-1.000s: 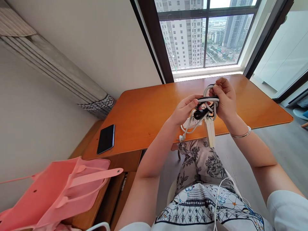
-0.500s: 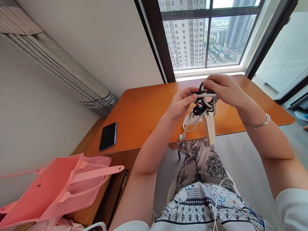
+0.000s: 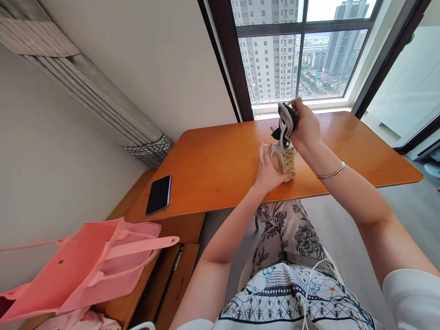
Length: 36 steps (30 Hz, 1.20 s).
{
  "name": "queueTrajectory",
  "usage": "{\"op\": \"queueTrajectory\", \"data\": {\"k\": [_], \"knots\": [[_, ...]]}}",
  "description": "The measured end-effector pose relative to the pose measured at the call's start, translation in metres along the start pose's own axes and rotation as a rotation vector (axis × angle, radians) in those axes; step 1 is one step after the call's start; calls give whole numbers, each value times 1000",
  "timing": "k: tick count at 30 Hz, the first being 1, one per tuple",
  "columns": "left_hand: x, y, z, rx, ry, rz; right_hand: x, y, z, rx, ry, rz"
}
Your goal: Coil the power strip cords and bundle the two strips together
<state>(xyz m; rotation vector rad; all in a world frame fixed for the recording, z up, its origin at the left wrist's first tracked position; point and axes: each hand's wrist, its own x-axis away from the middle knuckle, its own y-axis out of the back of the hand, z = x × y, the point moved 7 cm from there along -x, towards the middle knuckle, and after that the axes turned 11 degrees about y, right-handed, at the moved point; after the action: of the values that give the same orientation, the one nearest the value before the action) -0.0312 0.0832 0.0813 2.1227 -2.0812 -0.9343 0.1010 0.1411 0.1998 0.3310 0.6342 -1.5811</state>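
My right hand (image 3: 305, 126) grips a coiled bundle of black and white cables (image 3: 286, 121) and holds it up above the back half of the table. A black plug (image 3: 276, 133) sticks out on the bundle's left side. Below the bundle is a pale power strip (image 3: 286, 162) with sockets along its face. My left hand (image 3: 270, 172) is around the strip's left side and lower end, thumb across the bottom and fingers pointing up. The tips of some left fingers are hard to make out beside the white cable.
A dark phone (image 3: 158, 195) lies at the left end of the orange-brown wooden table (image 3: 213, 160). An open pink bag (image 3: 85, 266) rests on the lower wooden cabinet at left. Behind the table is a window (image 3: 275, 68).
My right hand has lifted the cable bundle slightly and turned it. My left hand has let go of the cables and moved down to the power strip, which now hangs less low.
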Motion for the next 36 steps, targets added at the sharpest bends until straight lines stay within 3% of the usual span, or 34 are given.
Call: {"op": "queueTrajectory", "data": {"k": [3,5,12,18,20,24,30,36], "knots": [[-4,2,1,-10,61,-106,8,-11,-10,-115,-79,-166],[-11,4,7,22,103,-114,12,-20,-10,-144,-113,-156],[-35,1,32,225,164,163,4,-20,-9,-173,-90,-99],[-35,-6,36,491,197,431,5,-23,-20,-227,-164,-63],[-35,1,41,547,243,475,7,-19,-25,-195,-215,-29],[-40,26,57,562,308,449,6,-1,-39,-161,-255,-59],[-37,34,65,539,350,506,-5,21,-72,-88,-178,-178],[-27,29,57,596,436,595,-11,29,-94,-35,100,-49]]}}
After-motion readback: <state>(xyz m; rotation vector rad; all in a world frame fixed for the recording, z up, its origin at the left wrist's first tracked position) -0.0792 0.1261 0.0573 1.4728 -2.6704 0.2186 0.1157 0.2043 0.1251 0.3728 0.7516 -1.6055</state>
